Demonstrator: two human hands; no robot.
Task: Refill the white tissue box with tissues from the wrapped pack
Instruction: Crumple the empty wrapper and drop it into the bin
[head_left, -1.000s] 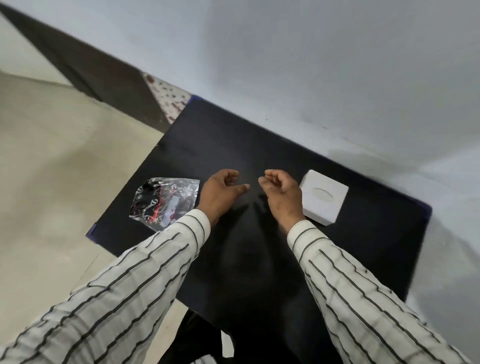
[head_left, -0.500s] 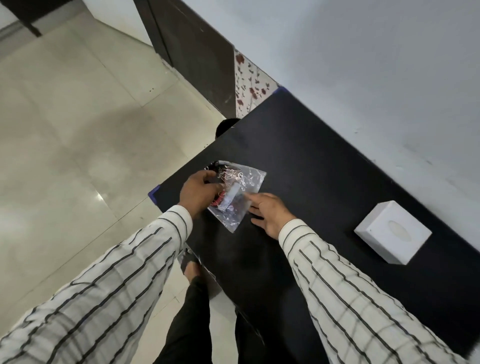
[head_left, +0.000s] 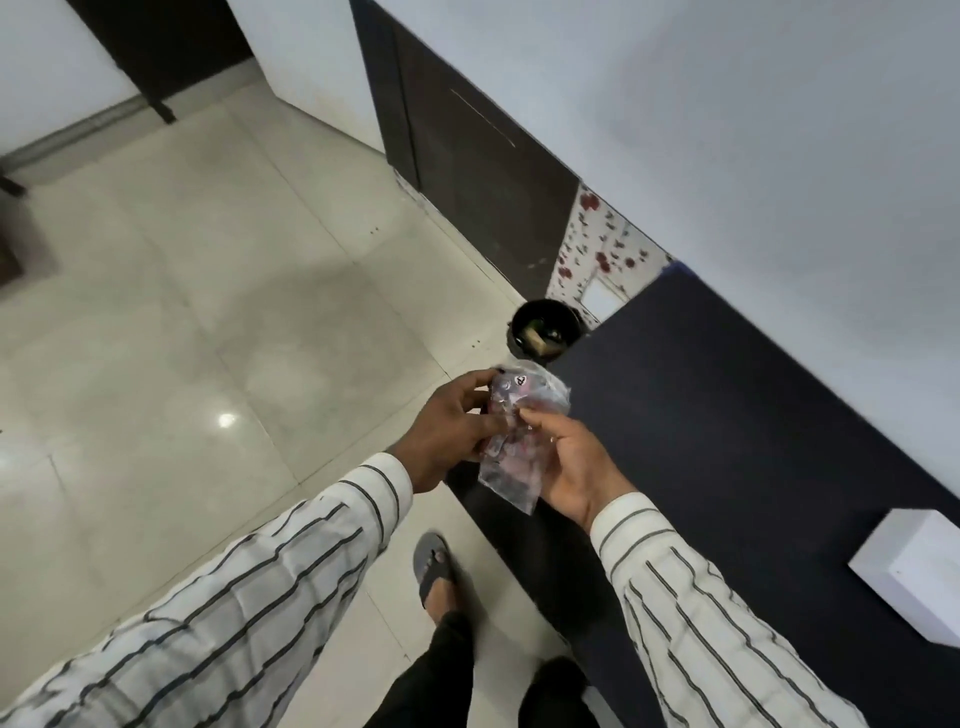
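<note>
With both hands, left (head_left: 447, 434) and right (head_left: 576, 460), already pinching the pack (head_left: 511, 441) left of the box (head_left: 914, 569), treat its slick, crinkly film as light and soft: tear at a seam.

The wrapped pack (head_left: 519, 436) is held up between the two hands, just off the surface's (head_left: 727, 415) left edge and partly over the floor (head_left: 208, 312). The left hand (head_left: 452, 431) grips its left side, the right hand (head_left: 571, 462) its right. The tissue box (head_left: 914, 566) sits on the surface well to the right. A bin (head_left: 545, 330) stands on the floor beyond the surface's far left corner, against the wall.
</note>
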